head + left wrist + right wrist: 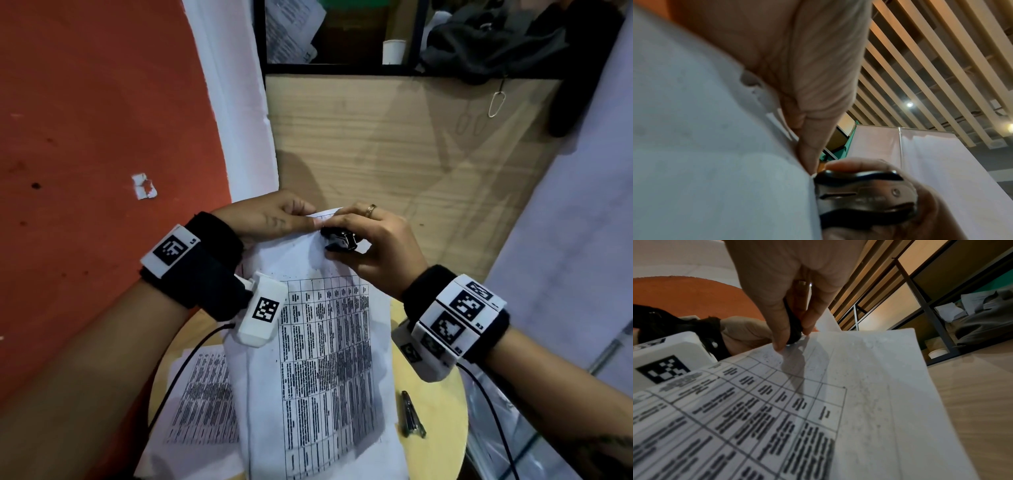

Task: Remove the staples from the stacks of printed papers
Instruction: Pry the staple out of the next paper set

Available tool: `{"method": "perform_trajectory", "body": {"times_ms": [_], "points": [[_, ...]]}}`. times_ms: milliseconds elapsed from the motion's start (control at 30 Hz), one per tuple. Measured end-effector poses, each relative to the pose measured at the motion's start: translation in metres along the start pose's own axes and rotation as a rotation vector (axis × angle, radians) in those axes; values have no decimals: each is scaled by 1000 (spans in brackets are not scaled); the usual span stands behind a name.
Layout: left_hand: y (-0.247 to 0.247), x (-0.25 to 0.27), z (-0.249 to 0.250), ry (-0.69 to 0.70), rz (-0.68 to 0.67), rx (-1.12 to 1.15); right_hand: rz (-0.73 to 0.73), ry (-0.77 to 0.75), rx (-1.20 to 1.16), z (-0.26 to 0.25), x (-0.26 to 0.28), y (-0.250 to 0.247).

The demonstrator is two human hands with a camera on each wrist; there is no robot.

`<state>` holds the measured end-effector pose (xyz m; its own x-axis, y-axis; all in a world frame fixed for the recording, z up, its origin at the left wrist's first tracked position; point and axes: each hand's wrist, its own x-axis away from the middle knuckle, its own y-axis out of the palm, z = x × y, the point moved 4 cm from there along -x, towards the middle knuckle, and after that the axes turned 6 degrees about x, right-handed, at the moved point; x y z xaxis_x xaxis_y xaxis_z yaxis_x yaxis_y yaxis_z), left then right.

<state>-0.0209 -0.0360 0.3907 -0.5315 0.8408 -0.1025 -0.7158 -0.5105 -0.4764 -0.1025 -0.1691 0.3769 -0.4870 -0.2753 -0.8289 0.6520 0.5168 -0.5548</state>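
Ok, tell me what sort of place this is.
Probably an office or study corner: printed papers on a small round table, a shelf of documents behind, white partition screens, and a slatted ceiling.

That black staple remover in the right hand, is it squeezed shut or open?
Squeezed nearly shut. The staple remover sits pinched between thumb and fingers of the right hand at the paper's top corner; only a narrow slit shows.

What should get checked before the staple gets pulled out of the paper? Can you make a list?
1. Left hand pinches the top corner of the held stack: ok.
2. Right hand grips the staple remover: ok.
3. Remover at the stack's top corner: ok.
4. Jaws hooked under the staple: cannot tell, fingers hide it.
5. Other stack lies on the round table, out of the way: ok.
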Motion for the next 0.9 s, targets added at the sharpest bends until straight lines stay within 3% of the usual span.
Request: {"method": "perform_trajectory", "body": {"times_ms": [400, 567, 900], "points": [[-1, 2, 5, -67, 14, -88, -61, 49, -97, 0, -7, -3], [3, 1, 5, -50, 4, -137, -87, -21, -43, -1, -8, -5], [1, -6, 4, -11, 86, -172, -67, 55, -66, 10, -8, -4]]}}
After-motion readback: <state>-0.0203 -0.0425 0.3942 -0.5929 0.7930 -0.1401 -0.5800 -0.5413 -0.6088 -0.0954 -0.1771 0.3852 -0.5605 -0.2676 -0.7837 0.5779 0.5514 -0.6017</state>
